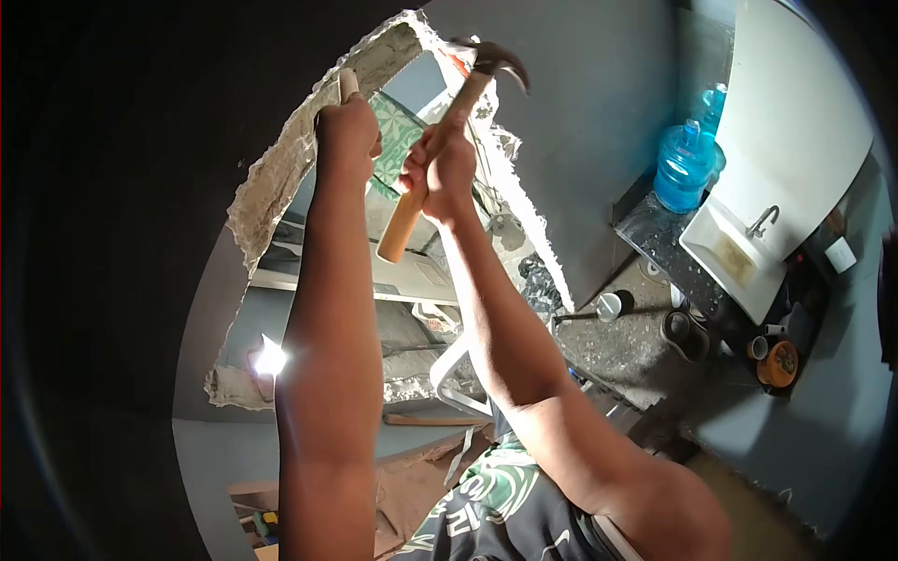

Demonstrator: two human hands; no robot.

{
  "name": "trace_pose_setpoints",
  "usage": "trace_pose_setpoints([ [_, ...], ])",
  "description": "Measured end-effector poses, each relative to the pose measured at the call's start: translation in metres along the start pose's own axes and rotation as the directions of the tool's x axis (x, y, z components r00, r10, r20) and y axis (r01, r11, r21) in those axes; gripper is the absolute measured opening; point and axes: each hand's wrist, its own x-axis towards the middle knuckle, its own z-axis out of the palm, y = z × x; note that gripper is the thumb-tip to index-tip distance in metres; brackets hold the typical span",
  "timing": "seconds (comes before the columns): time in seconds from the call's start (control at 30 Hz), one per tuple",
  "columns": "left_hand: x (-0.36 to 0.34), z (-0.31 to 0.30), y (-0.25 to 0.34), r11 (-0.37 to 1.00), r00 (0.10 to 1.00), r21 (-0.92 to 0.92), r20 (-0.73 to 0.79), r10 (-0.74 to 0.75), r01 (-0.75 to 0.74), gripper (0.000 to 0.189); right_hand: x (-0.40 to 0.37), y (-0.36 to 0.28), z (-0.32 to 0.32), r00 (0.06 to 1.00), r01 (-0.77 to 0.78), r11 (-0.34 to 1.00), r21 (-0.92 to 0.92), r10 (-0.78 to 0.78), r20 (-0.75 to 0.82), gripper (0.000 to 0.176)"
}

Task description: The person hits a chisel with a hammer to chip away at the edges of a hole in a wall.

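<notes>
My right hand point(440, 173) is wrapped round the wooden handle of a claw hammer point(398, 229), whose dark metal head points up and right. To its left, my left hand point(348, 131) is raised and closed round a pale, rod-like tool point(348, 84); its far end lies against the broken wall edge, and I cannot make out its tip. Both hands are in front of a large jagged opening in the wall, with a rough, crumbled rim point(267, 201). The hammer head is near the upper right of that rim, apart from the pale tool.
Beyond the opening hangs a green patterned cloth point(398, 140), and a bright lamp point(269, 357) glares low on the left. At right, a blue water jug point(685, 166) stands by a white sink point(700, 236). A white chair frame point(449, 379) is below the opening.
</notes>
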Motion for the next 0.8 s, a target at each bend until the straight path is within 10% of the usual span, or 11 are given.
trace_pose_setpoints([
  [0.13,0.004,0.008,-0.003,1.000,0.999,-0.020,-0.036,0.015,-0.016,0.042,0.002,0.015,0.012,0.999,0.029,0.993,-0.113,-0.026,0.022,0.059],
  [0.2,0.039,0.007,-0.018,0.983,0.994,0.163,-0.055,0.097,-0.087,0.044,0.007,0.019,0.018,0.980,-0.122,0.880,-0.459,0.180,0.085,0.052],
  [0.27,0.027,0.006,-0.009,0.989,0.993,0.133,-0.084,0.082,-0.070,0.048,0.015,0.018,0.007,0.938,-0.277,0.875,-0.398,0.336,0.086,0.054],
  [0.47,0.014,0.006,-0.008,0.984,0.997,-0.177,0.073,-0.003,0.016,0.045,0.010,-0.003,-0.006,0.996,-0.039,0.995,0.090,0.031,0.087,0.058],
  [0.53,0.013,0.012,-0.006,0.988,1.000,-0.154,0.016,0.008,-0.005,0.043,0.013,-0.007,0.001,0.992,-0.035,0.996,0.087,0.024,0.123,0.057],
  [0.6,0.010,0.013,-0.003,0.993,0.999,-0.115,-0.037,0.013,-0.017,0.041,0.008,0.001,0.011,0.966,-0.148,0.926,-0.348,0.210,0.148,0.056],
  [0.67,0.012,0.011,0.001,0.999,0.999,-0.041,-0.006,-0.035,0.034,0.036,0.020,-0.011,0.007,0.935,-0.267,0.908,-0.321,0.326,0.143,0.056],
  [0.8,0.004,0.010,-0.001,0.987,1.000,-0.160,-0.008,0.021,-0.022,0.037,0.017,-0.026,0.004,0.993,-0.042,0.991,-0.131,0.055,0.100,0.057],
])
